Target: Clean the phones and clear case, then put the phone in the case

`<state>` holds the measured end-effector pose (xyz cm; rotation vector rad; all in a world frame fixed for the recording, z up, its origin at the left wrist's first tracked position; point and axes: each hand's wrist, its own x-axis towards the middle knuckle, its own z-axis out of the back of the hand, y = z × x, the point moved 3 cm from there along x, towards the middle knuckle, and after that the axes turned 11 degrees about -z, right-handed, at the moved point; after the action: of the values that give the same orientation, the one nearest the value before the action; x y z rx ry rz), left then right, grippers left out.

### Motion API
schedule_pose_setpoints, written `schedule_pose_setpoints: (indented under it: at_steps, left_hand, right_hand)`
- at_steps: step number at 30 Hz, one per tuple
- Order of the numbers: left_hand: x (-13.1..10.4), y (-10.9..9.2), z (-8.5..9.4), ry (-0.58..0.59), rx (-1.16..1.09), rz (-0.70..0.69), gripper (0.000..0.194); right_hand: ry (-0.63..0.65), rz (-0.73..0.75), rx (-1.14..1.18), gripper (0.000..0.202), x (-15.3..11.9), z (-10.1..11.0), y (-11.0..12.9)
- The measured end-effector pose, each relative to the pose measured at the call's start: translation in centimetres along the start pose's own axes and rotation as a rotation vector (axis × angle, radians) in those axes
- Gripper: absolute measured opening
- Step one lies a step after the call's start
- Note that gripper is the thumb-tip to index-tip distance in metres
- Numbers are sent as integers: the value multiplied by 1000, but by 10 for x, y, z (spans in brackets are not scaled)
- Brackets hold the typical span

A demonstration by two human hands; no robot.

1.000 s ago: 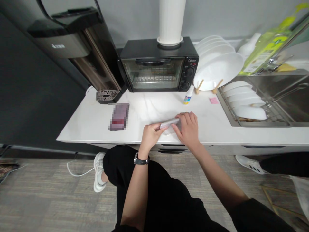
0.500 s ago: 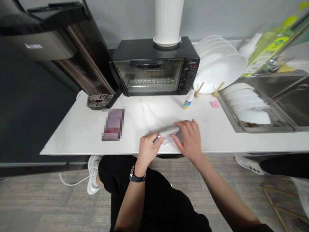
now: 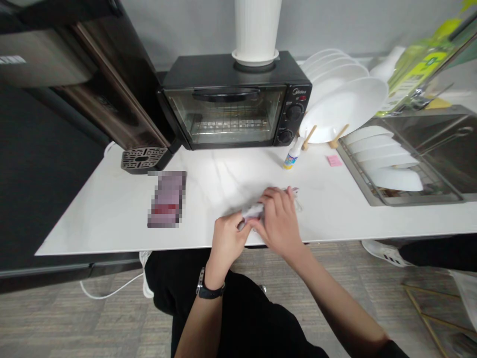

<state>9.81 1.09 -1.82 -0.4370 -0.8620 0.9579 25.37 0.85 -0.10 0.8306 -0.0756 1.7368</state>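
Observation:
Near the front edge of the white counter, my left hand pinches one end of a small, crumpled, pale translucent bundle. My right hand is closed over the bundle's other side, hiding much of it. A thin pale end sticks out beyond my right fingers. What the bundle is made of is too blurred to tell. Behind my hands stands a small white bottle with a blue and yellow label. A blurred-out purple flat item lies to the left.
A black toaster oven bears a white pot. A dispenser's drip tray is at left. White plates stand in a rack, beside a pink note and a sink rack of bowls. Another person's shoe shows below.
My right hand has moved left, closer to my left hand, and the bundle between them looks shorter. Its far end now shows past my right fingers. The view has shifted slightly.

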Motion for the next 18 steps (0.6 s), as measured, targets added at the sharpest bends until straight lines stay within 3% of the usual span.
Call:
schedule_pose_setpoints:
  at_steps: [2, 4, 8, 10, 15, 18]
  left_hand:
    - [0, 0, 0, 8, 23, -51, 24]
    - [0, 0, 0, 14, 40, -48, 25]
    - [0, -2, 0, -9, -6, 40, 18]
    - [0, -3, 0, -3, -33, 45, 15]
    - [-2, 3, 0, 93, 80, -45, 29]
    - [-2, 4, 0, 64, 100, 2, 34]
  right_hand:
    - [53, 122, 38, 40, -2, -4, 13]
    - [84, 162, 40, 37, 0, -2, 12]
    - [2, -57, -72, 37, 6, 12, -23]
    - [-40, -126, -99, 43, 4, 13, -27]
    - [108, 149, 12, 52, -8, -2, 10]
    - [101, 99, -8, 46, -3, 2, -3]
